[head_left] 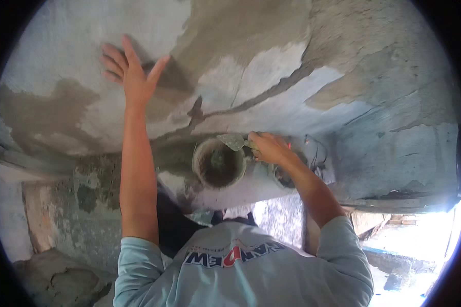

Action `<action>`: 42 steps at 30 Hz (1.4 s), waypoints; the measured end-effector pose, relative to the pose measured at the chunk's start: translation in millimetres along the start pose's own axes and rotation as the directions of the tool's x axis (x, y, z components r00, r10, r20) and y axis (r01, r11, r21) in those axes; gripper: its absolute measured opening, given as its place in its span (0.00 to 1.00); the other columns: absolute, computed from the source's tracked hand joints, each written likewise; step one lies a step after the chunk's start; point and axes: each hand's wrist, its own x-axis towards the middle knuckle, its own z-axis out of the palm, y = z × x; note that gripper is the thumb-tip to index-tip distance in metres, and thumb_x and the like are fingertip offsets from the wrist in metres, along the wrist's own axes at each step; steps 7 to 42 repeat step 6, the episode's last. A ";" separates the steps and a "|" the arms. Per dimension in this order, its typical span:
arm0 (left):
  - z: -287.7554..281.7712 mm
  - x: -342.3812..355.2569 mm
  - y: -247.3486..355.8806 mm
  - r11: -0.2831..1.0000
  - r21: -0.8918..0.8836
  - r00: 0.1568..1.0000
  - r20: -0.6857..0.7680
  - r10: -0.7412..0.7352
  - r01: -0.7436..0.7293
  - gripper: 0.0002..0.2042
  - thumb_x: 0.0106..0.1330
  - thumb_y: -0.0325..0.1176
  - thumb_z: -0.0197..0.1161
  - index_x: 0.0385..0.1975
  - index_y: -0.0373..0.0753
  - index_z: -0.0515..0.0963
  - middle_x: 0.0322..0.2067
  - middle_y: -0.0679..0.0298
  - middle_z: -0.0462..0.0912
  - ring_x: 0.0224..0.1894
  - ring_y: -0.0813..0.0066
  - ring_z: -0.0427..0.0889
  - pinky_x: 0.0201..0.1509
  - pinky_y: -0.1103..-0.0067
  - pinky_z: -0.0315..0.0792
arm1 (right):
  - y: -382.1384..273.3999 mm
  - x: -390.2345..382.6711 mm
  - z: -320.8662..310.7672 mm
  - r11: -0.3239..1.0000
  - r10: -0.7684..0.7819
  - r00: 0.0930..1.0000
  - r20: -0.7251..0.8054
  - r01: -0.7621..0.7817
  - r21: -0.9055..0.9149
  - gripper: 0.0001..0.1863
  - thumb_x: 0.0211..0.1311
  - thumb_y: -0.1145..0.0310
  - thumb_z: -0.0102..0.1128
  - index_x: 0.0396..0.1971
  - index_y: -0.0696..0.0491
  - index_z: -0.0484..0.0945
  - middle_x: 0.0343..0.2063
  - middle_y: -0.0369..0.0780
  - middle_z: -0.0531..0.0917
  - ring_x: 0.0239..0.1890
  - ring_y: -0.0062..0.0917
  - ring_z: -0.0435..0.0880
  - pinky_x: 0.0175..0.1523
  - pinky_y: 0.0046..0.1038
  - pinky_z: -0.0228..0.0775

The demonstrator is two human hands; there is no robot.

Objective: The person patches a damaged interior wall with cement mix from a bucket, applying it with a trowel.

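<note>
My left hand (130, 71) is raised against the pale wall (153, 25) at the upper left, fingers spread and holding nothing. A dark shadow lies beside it; I cannot tell whether the palm presses on the surface. In my right hand (269, 147) is a small pointing trowel (231, 141), gripped by its handle, its grey, mortar-smeared blade pointing left. The blade hangs over the far right rim of a round bucket (195, 166). Inside the bucket it is dark and grey, and the contents are hard to make out.
Brownish wet plaster (230, 30) covers parts of the wall, with a dark crack (271, 91) running across. A second round container (284, 176) sits partly behind my right wrist, near thin cables (320, 153). Rough masonry (95, 204) stands at left; bright daylight enters at lower right.
</note>
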 end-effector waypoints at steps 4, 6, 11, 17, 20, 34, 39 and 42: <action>0.1 -5.2 -5.1 0.999 -0.047 1.000 -0.016 0.019 -0.019 0.63 0.62 0.68 0.73 0.86 0.43 0.39 0.81 0.29 0.23 0.81 0.25 0.15 0.76 0.33 0.16 | -7.3 26.6 123.8 0.992 0.105 0.957 0.270 -0.082 -0.094 0.21 0.69 0.60 0.65 0.58 0.51 0.79 0.55 0.50 0.85 0.57 0.51 0.86 0.57 0.52 0.81; 5.1 -10.3 -2.0 0.998 -0.063 0.999 -0.036 0.014 -0.017 0.62 0.63 0.69 0.72 0.86 0.45 0.39 0.81 0.29 0.23 0.81 0.24 0.15 0.75 0.31 0.17 | -3.4 36.1 180.2 0.978 0.187 0.908 0.375 -0.138 -0.155 0.27 0.68 0.57 0.67 0.65 0.48 0.78 0.57 0.50 0.85 0.60 0.53 0.86 0.62 0.51 0.81; 5.1 -10.3 -2.0 0.998 -0.063 0.999 -0.036 0.014 -0.017 0.62 0.63 0.69 0.72 0.86 0.45 0.39 0.81 0.29 0.23 0.81 0.24 0.15 0.75 0.31 0.17 | -3.4 36.1 180.2 0.978 0.187 0.908 0.375 -0.138 -0.155 0.27 0.68 0.57 0.67 0.65 0.48 0.78 0.57 0.50 0.85 0.60 0.53 0.86 0.62 0.51 0.81; 5.1 -10.3 -2.0 0.998 -0.063 0.999 -0.036 0.014 -0.017 0.62 0.63 0.69 0.72 0.86 0.45 0.39 0.81 0.29 0.23 0.81 0.24 0.15 0.75 0.31 0.17 | -3.4 36.1 180.2 0.978 0.187 0.908 0.375 -0.138 -0.155 0.27 0.68 0.57 0.67 0.65 0.48 0.78 0.57 0.50 0.85 0.60 0.53 0.86 0.62 0.51 0.81; 5.1 -10.3 -2.0 0.998 -0.063 0.999 -0.036 0.014 -0.017 0.62 0.63 0.69 0.72 0.86 0.45 0.39 0.81 0.29 0.23 0.81 0.24 0.15 0.75 0.31 0.17 | -3.4 36.1 180.2 0.978 0.187 0.908 0.375 -0.138 -0.155 0.27 0.68 0.57 0.67 0.65 0.48 0.78 0.57 0.50 0.85 0.60 0.53 0.86 0.62 0.51 0.81; 5.1 -10.3 -2.0 0.998 -0.063 0.999 -0.036 0.014 -0.017 0.62 0.63 0.69 0.72 0.86 0.45 0.39 0.81 0.29 0.23 0.81 0.24 0.15 0.75 0.31 0.17 | -3.4 36.1 180.2 0.978 0.187 0.908 0.375 -0.138 -0.155 0.27 0.68 0.57 0.67 0.65 0.48 0.78 0.57 0.50 0.85 0.60 0.53 0.86 0.62 0.51 0.81; 5.1 -10.3 -2.0 0.998 -0.063 0.999 -0.036 0.014 -0.017 0.62 0.63 0.69 0.72 0.86 0.45 0.39 0.81 0.29 0.23 0.81 0.24 0.15 0.75 0.31 0.17 | -3.4 36.1 180.2 0.978 0.187 0.908 0.375 -0.138 -0.155 0.27 0.68 0.57 0.67 0.65 0.48 0.78 0.57 0.50 0.85 0.60 0.53 0.86 0.62 0.51 0.81; 5.1 -10.3 -2.0 0.998 -0.063 0.999 -0.036 0.014 -0.017 0.62 0.63 0.69 0.72 0.86 0.45 0.39 0.81 0.29 0.23 0.81 0.24 0.15 0.75 0.31 0.17 | -3.4 36.1 180.2 0.978 0.187 0.908 0.375 -0.138 -0.155 0.27 0.68 0.57 0.67 0.65 0.48 0.78 0.57 0.50 0.85 0.60 0.53 0.86 0.62 0.51 0.81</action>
